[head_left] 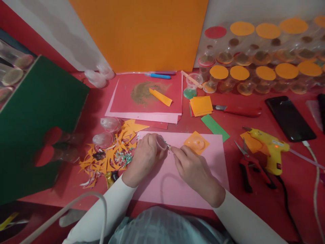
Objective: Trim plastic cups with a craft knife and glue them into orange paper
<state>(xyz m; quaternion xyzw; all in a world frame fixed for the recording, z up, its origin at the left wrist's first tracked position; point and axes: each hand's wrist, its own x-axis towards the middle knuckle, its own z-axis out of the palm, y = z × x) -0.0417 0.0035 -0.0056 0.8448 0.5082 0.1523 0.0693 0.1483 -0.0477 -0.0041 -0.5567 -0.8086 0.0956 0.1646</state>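
Note:
My left hand [146, 154] is closed around a small clear plastic cup [161, 142], held tilted over the pink sheet [162, 189]. My right hand [191, 166] pinches a thin tool [168, 146] with a metal tip, which meets the cup's rim. Small dark and green bits lie beside the rim. Just beyond my right hand, an orange paper square [188, 141] carries a clear plastic piece [197, 143].
Paper scraps [109, 157] and clear cups [103, 139] lie left. A yellow glue gun [269, 144], red pliers [254, 166] and a phone [290, 118] lie right. Behind are a sand-covered red sheet [122, 101], a red-handled knife [242, 110] and rows of orange-topped containers [240, 73].

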